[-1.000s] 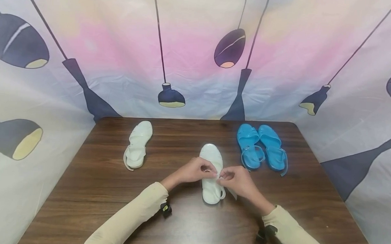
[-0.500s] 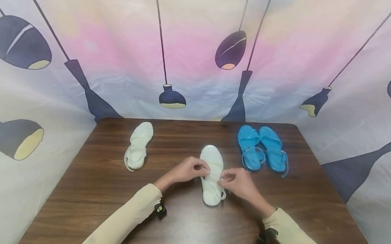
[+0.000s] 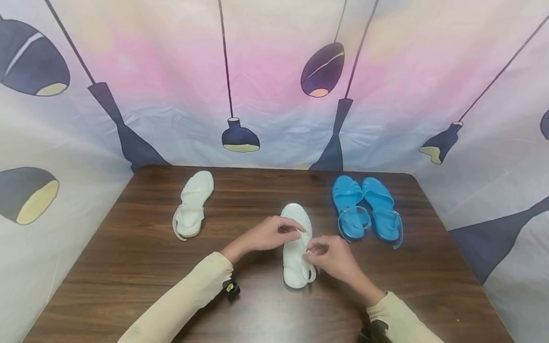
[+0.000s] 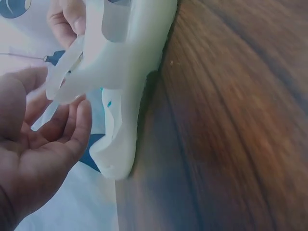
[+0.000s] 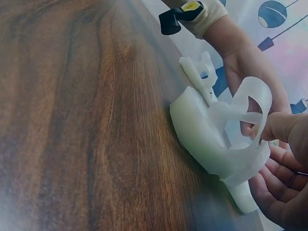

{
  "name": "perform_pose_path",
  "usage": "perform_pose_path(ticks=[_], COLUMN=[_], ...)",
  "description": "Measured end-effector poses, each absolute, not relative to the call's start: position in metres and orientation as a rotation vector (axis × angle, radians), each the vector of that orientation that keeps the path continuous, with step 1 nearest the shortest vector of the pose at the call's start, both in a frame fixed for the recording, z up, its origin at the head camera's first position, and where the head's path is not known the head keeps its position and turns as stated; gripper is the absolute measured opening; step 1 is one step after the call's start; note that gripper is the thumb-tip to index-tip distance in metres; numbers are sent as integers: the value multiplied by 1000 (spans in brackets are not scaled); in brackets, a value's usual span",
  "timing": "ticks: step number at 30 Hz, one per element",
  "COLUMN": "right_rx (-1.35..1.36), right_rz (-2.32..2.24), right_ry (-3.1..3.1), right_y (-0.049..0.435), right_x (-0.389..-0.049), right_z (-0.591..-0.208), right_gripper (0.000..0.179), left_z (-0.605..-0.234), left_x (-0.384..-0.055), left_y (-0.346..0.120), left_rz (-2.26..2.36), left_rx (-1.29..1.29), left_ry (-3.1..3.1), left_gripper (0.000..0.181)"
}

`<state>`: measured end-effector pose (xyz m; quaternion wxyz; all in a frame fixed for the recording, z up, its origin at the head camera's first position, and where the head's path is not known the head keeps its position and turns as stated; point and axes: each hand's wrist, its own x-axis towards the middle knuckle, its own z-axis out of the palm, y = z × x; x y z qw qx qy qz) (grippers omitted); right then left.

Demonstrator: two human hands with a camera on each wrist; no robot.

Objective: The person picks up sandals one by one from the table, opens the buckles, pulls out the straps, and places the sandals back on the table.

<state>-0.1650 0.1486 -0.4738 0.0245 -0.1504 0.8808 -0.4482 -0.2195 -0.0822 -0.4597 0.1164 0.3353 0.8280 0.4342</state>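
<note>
A white sandal [image 3: 294, 263] lies on the table in front of me, toe pointing away. Over its ankle strap [image 4: 65, 65] both hands come together. My right hand [image 3: 337, 255] pinches the strap between thumb and index finger at the sandal's right side; the right wrist view shows the strap's loop [image 5: 260, 89] rising just above those fingertips. From the left, my left hand [image 3: 272, 233] reaches over the sandal, thumb and index finger parted right beside the strap, the other fingers loosely bent. The fastening itself is mostly hidden by the fingers.
A second white sandal [image 3: 193, 204] lies at the back left of the brown wooden table [image 3: 130, 267]. Two blue sandals, one left [image 3: 348, 204] and one right [image 3: 379, 208], lie side by side at the back right. Behind hangs a lamp-patterned cloth [image 3: 277, 81].
My left hand drew back leftward off the strap, then came in over the sandal again with its fingers parted. The right hand stays at the strap. The other sandals have not moved.
</note>
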Motion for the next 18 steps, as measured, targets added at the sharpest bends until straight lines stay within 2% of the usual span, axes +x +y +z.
perform_pose_path(ticks=[9, 18], right_rx=[-495, -434], right_rz=[-1409, -1413], right_ry=[2741, 2751], right_y=[150, 152], right_x=[-162, -161], right_z=[-477, -474], right_gripper=[13, 14], left_z=[-463, -466], left_x=[-216, -215], left_y=[-72, -80], left_rz=[1231, 1361], left_rx=[1044, 965], left_ry=[2400, 2397], left_gripper=[10, 8])
